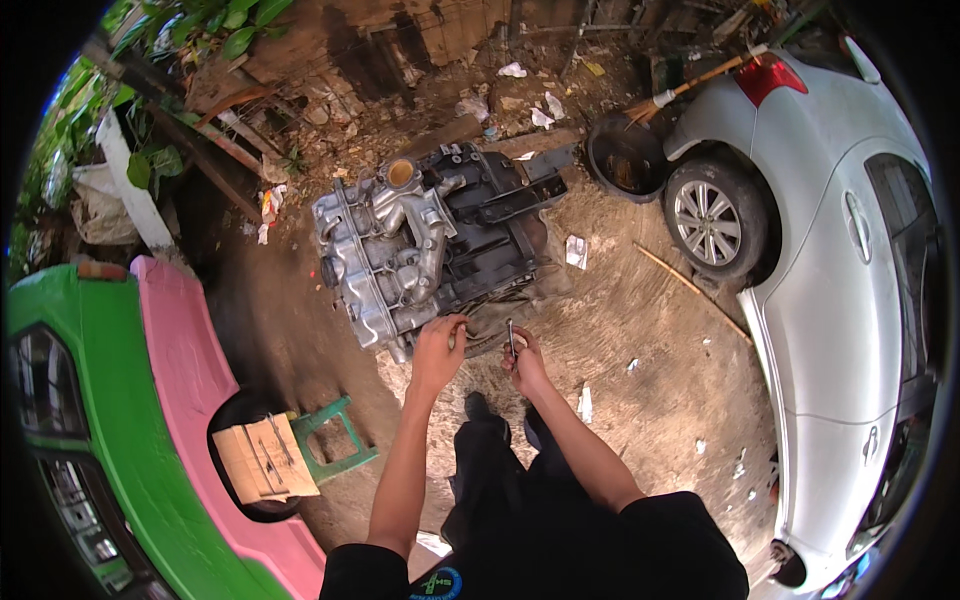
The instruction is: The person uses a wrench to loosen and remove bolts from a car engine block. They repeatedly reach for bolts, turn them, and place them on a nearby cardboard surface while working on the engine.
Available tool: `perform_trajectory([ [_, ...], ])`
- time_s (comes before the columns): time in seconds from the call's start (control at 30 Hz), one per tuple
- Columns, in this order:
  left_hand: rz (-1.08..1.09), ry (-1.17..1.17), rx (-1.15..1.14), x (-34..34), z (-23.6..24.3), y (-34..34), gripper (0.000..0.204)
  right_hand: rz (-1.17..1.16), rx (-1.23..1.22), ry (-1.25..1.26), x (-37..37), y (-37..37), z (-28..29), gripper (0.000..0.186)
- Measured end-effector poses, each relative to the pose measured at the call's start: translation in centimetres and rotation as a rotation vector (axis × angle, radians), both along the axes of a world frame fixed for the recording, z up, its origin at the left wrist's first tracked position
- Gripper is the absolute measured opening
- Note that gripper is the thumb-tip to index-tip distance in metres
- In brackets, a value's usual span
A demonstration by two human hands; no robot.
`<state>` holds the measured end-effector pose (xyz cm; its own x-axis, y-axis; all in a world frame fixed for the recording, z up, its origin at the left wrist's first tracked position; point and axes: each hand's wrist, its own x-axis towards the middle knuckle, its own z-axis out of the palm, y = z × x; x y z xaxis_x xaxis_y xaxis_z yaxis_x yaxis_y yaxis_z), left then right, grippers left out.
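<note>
A removed engine (385,265) with silver castings and a black underside lies on the dirty ground in front of me. My left hand (440,350) is at its near edge, fingers curled; whether anything sits between them I cannot make out. My right hand (523,362), just right of it, is closed on a slim metal tool (511,338), which looks like a wrench, held upright beside some dark hoses (488,322) at the engine's edge.
A green and pink vehicle (100,360) stands at left, with a green stool (335,455) and cardboard holding metal tools (262,455) beside it. A silver car (820,330) stands at right, near a black tub (625,160), a broom (700,80) and a stick (690,290).
</note>
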<state>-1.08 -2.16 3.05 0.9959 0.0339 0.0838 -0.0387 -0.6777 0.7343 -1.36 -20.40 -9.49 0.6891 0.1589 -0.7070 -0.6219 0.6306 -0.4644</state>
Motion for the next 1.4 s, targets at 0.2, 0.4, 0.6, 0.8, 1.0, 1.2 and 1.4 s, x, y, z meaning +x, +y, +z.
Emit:
perform_trajectory([
  [0.2,-0.476,-0.053,0.301,4.5,-2.0,3.7,0.015,-0.18,-0.1,0.136,4.3,5.7,-6.2,0.038],
  [0.4,-0.435,-0.03,0.153,4.9,-2.7,4.1,0.014,-0.373,0.017,0.214,6.0,8.0,-7.8,0.045],
  [0.6,-0.366,-0.026,0.055,5.0,-2.4,3.8,0.015,-0.334,0.114,0.093,5.8,7.5,-7.7,0.05],
  [0.8,-0.349,-0.019,0.061,4.9,-2.4,3.7,0.018,-0.406,0.224,0.067,6.5,7.4,-7.2,0.032],
  [1.0,-0.321,0.084,0.118,4.9,-2.2,3.6,0.018,-0.397,0.227,0.077,6.9,7.1,-7.1,0.027],
  [1.2,-0.352,0.013,0.154,5.1,-2.8,3.8,0.017,-0.404,0.285,0.061,6.8,7.9,-7.7,0.036],
  [1.4,-0.38,-0.034,0.109,5.1,-3.5,4.1,0.016,-0.45,0.212,0.072,6.1,8.4,-7.9,0.057],
])
